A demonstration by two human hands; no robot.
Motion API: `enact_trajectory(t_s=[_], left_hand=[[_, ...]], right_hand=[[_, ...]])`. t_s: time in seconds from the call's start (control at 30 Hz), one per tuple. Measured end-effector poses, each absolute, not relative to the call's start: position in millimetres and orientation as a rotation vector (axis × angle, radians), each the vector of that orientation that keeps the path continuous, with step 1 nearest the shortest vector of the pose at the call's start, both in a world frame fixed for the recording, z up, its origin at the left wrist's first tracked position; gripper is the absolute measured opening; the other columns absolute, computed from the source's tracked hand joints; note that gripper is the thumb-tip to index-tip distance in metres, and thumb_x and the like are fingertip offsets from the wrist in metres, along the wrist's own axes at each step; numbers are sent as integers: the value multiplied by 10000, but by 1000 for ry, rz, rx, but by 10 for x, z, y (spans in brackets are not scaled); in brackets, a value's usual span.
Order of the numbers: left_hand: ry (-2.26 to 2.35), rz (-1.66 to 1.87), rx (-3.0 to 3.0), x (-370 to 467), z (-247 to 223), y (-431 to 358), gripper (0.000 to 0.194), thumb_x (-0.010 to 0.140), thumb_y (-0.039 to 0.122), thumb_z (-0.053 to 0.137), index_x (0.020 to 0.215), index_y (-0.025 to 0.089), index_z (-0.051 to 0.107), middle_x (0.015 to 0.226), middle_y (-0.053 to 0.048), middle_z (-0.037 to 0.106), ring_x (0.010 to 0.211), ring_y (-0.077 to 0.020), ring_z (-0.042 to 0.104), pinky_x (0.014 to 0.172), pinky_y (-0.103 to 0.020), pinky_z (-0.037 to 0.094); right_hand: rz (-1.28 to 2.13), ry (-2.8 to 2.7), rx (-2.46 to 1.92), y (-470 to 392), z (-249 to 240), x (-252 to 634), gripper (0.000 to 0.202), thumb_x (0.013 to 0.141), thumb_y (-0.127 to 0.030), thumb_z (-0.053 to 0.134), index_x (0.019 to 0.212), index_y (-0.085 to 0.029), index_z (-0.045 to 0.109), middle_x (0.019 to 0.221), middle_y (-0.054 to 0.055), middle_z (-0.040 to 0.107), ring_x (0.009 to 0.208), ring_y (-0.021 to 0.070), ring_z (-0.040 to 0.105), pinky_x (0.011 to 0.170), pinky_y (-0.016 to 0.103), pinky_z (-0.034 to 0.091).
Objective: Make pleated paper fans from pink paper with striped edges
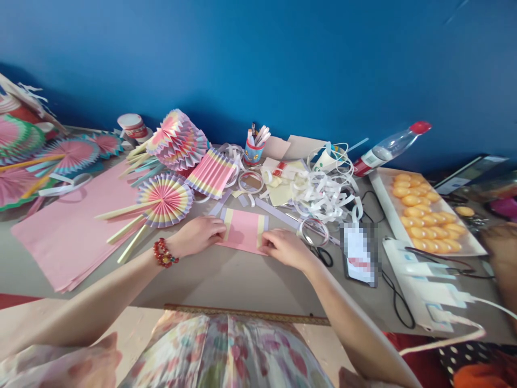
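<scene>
A pink paper sheet (243, 229) with yellow and lavender strips at its two side edges lies in front of me. My left hand (203, 234), with a red bead bracelet above it, has its fingers curled on the sheet's left edge. At the right edge my right hand (285, 247) pinches the paper with thumb and fingers together. A pleated pink sheet (214, 173) rests just beyond my left hand. Beside it is an opened round paper fan (162, 200) with pale yellow sticks. Black-handled scissors (323, 257) and a tape roll (314, 231) are close to my right hand.
Large pink sheets (64, 231) cover the left side, near more fans (72, 155). Curled white paper strips (323, 196) pile up behind. To the right are a phone (359, 254), a power strip (420, 285), a tray of yellow items (428, 215) and a leaning bottle (390, 148).
</scene>
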State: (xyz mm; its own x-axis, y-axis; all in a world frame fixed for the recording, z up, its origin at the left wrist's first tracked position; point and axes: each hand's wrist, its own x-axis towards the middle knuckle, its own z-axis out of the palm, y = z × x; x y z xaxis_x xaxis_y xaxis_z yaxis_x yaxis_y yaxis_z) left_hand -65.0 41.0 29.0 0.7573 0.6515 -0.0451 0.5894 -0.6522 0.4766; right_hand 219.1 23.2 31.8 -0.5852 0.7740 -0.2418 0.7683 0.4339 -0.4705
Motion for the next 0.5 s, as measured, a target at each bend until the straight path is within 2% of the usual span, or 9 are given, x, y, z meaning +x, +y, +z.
enact_trajectory(t_s=[0.33, 0.5], left_hand=[[943, 149, 2500, -656, 264, 407, 224, 965, 247, 466, 780, 192, 580, 806, -16, 607, 791, -178, 555, 728, -280, 368], [961, 155, 2524, -662, 247, 391, 220, 971, 229, 448, 802, 192, 583, 820, -17, 606, 809, -180, 548, 741, -286, 367]], right_hand=[[769, -2670, -1376, 197, 253, 2225, 143, 894, -281, 648, 782, -203, 606, 757, 0, 665, 744, 164, 580, 689, 257, 339], [611, -2665, -1374, 88, 196, 2235, 228, 955, -349, 558, 789, -194, 582, 775, 28, 641, 780, 187, 558, 698, 281, 329]])
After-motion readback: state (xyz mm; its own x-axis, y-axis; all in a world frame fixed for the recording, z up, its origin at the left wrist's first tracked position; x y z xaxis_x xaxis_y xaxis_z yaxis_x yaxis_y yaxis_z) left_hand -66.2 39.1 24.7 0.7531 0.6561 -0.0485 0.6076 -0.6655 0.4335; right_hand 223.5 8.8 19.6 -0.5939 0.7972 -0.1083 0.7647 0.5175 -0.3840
